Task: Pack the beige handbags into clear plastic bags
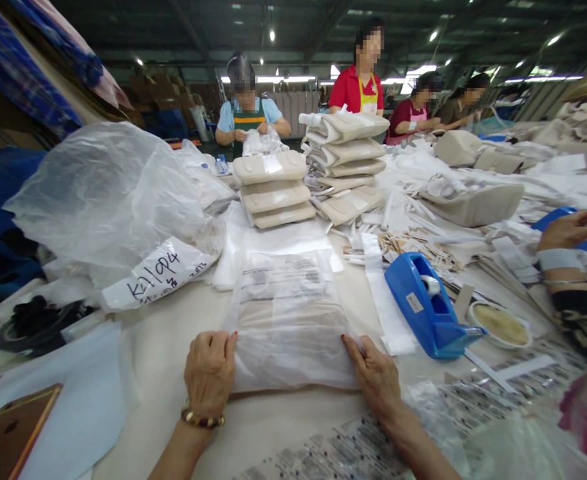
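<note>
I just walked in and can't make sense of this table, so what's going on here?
A person's left hand and right hand press on either side of a clear plastic bag holding a flat beige item, lying on the table. A blue tape dispenser sits to its right, stacks of beige items lie beyond, and a big crumpled plastic sack lies to the left. Other people work at the far side.

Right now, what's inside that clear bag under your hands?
Inside the clear bag lies a flat beige item, blurred by the plastic and printed text. Its near end is hidden by the folded flap, which the left hand and right hand press at its edges.
</note>
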Demonstrator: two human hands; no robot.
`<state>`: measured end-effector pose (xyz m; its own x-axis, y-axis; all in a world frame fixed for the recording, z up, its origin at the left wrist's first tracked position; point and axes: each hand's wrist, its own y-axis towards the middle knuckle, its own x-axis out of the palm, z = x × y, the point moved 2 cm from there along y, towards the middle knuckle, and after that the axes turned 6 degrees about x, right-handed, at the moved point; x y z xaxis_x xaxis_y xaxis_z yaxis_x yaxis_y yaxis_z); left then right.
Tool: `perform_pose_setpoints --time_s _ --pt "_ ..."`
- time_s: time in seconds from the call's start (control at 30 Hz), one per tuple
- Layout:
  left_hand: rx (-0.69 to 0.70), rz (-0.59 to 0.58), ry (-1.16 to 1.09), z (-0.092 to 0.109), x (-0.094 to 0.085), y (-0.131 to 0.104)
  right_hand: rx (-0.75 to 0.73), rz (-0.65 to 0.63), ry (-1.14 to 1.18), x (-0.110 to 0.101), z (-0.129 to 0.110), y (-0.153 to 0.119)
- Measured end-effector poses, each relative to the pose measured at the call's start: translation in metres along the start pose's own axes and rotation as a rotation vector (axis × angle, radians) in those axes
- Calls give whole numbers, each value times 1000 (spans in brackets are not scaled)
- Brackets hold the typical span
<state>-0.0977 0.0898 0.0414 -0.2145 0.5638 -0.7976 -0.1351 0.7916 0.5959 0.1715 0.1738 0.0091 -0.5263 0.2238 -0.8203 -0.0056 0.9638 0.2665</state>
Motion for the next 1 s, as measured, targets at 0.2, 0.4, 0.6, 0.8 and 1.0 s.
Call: perform_pose_setpoints --time_s 0.2,0.4,0.6,0.8,1.0 --pt "97 163 17 -5 4 3 -364 445 3 -19 -13 6" --pt "588 114 -8 -1 -5 18 -995 49 -54 -23 -34 8" --pt "760 -27 -84 1 -10 29 -864 -172 -139 -14 -42 13" --pt "577 -11 -281 41 -15 31 -800 -167 -98 -9 -44 9" --pt "403 4 -418 68 11 44 -808 -126 -5 -8 -33 17"
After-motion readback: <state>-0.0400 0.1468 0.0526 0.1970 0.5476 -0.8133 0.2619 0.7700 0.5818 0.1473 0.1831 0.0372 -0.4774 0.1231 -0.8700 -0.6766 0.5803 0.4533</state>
